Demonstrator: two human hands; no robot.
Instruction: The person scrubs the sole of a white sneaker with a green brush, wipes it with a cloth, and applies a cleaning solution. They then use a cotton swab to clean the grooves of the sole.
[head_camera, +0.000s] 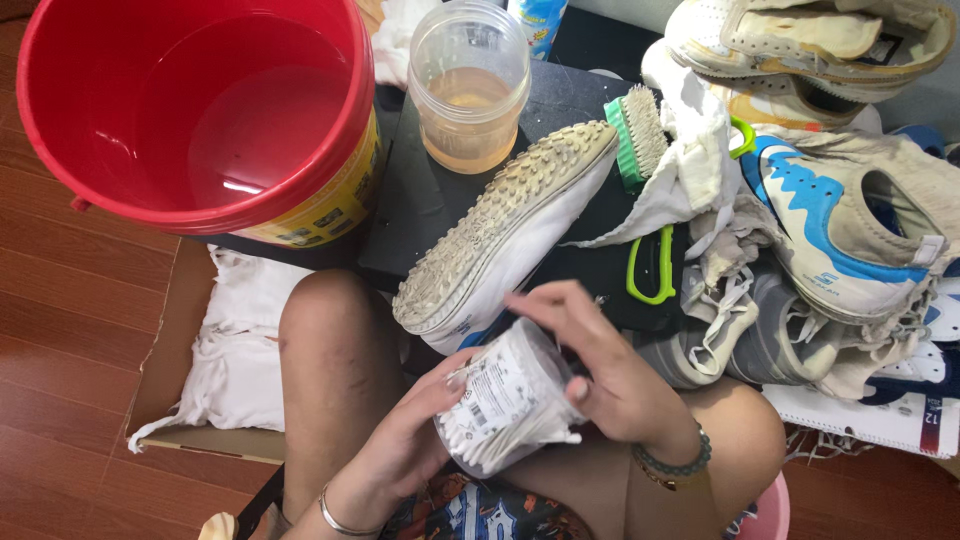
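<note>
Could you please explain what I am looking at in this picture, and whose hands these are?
There is no machine here: a person wears a camera on the head, so the one picture looks down at their own lap and hands. The left hand and the right hand together hold a clear tub of cotton swabs over the knees. Just beyond lies a white shoe with its sole turned up, on a black board. Behind stand a red bucket with water and a clear jar of cloudy liquid. To the right are a green brush, white cloths and a heap of other shoes. The floor is wood.
</note>
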